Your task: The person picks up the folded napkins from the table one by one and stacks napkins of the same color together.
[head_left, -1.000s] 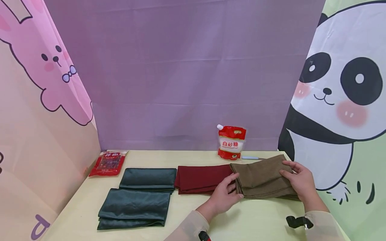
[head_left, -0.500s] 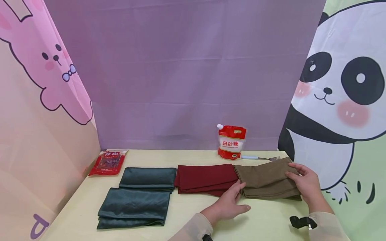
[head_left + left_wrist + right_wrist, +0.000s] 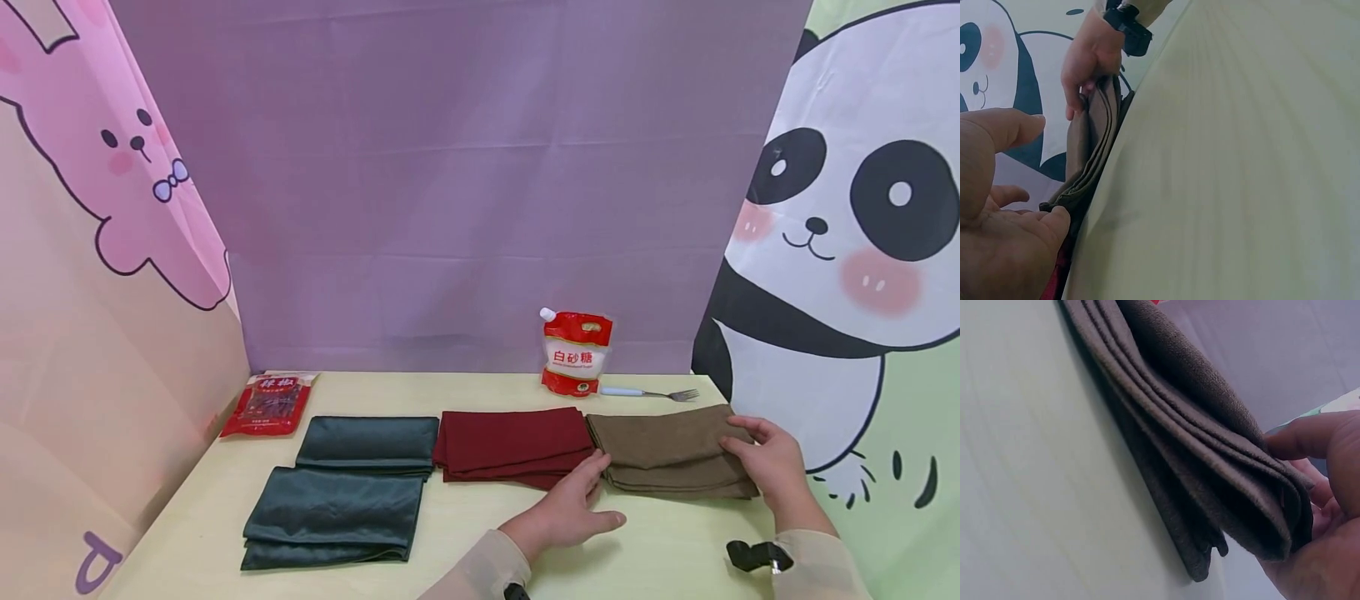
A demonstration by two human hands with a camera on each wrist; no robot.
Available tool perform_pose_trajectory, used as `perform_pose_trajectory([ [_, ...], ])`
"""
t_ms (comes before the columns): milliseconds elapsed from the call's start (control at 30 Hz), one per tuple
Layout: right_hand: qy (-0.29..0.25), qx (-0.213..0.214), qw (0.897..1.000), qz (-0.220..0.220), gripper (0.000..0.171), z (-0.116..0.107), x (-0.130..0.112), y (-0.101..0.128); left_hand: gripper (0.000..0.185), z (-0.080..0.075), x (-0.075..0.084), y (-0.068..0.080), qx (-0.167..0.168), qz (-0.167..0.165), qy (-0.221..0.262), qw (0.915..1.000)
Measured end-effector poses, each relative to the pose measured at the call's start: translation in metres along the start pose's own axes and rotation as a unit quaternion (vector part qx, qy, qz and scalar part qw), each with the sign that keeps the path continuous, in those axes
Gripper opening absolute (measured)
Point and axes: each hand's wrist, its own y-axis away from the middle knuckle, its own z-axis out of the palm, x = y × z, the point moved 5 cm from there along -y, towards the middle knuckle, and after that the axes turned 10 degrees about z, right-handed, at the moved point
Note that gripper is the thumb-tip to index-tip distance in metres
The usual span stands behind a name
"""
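Right hand: the right hand (image 3: 772, 467) pinches the right end of the folded brown cloth (image 3: 667, 450), thumb on top and fingers curled under the stacked layers, as the right wrist view shows (image 3: 1316, 506).
Left hand: the left hand (image 3: 573, 508) lies flat and relaxed on the desk (image 3: 660, 550), fingers straight, fingertips touching the cloth's near left corner; it clasps nothing.
Brown cloth: folded into several layers, flat on the desk at the right end of the row, its left edge touching or just overlapping the red cloth (image 3: 513, 442); from the head view I cannot tell which.
Step in hand: by my reading, squaring the brown cloth into line with its neighbours.
Doing it well: keep the right pinch through all the layers so none slides out, and use the flat left fingers as a stop at the corner rather than a push that would ruckle the fold. Bring the near edge level with the red cloth's near edge.
Risk: the right end sits near the desk's right side, so a pull that way could drag the stack off; easing it left looks safer.
Further out: two dark green cloths (image 3: 333, 512) lie left of the red one, a red snack packet (image 3: 270, 404) beyond them, and a sugar pouch (image 3: 576, 354) with a fork (image 3: 652, 392) behind the brown cloth.
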Motion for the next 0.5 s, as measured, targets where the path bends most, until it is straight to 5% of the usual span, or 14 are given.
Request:
perform_pose_trajectory([
  [500,0.097,-0.006,0.995,0.029,0.058,-0.0022,0.0088,-0.0029,0.081,0.0003,0.0029,0.0018,-0.004,-0.002,-0.009,0.9999],
])
